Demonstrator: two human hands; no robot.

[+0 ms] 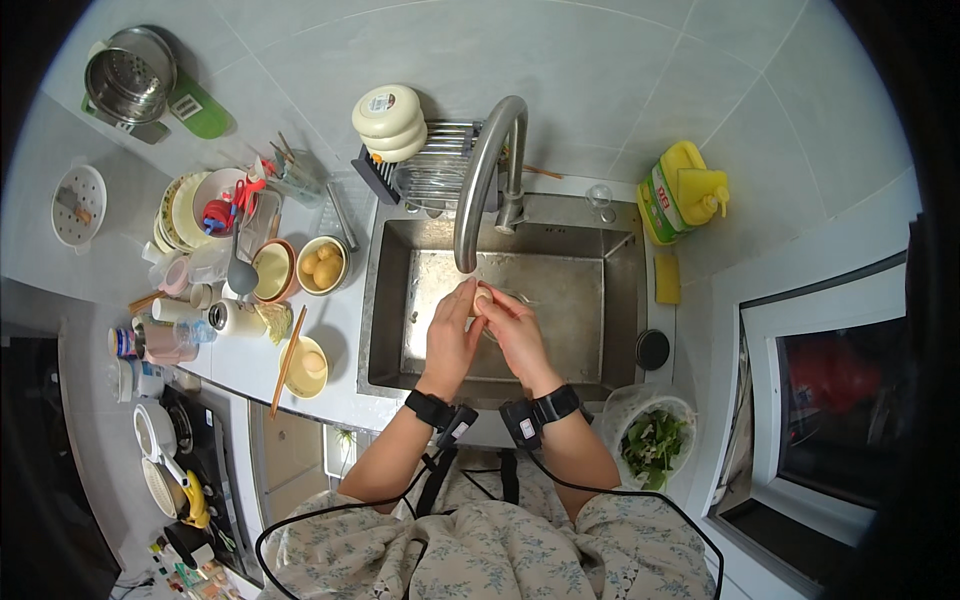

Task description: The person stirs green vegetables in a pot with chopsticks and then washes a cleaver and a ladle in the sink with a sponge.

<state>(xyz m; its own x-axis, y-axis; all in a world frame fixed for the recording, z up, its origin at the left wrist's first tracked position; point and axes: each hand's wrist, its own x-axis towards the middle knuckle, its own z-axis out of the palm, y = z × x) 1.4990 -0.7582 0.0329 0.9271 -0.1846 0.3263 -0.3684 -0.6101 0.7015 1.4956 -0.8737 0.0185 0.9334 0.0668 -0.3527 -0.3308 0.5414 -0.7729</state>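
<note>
Over the stainless steel sink (577, 315), my left hand (450, 334) and my right hand (516, 330) meet around an egg (482, 300). The right fingers and thumb grip it, while the left fingers press on its side. The steel faucet (491, 172) has its spout just above my fingertips. Partly hidden behind my hands, a clear round dish lies on the sink floor. To the left on the counter, a cream bowl (298, 386) contains another egg (313, 362), with wooden chopsticks (289, 360) across its rim.
Left of the sink stand a bowl of potatoes (321, 266), a white flask (238, 319), a grey ladle (241, 276) and stacked dishes (184, 202). A dish rack (442, 161) is behind. On the right are a yellow detergent jug (679, 195), a sponge (667, 279) and a greens-filled bin (652, 442).
</note>
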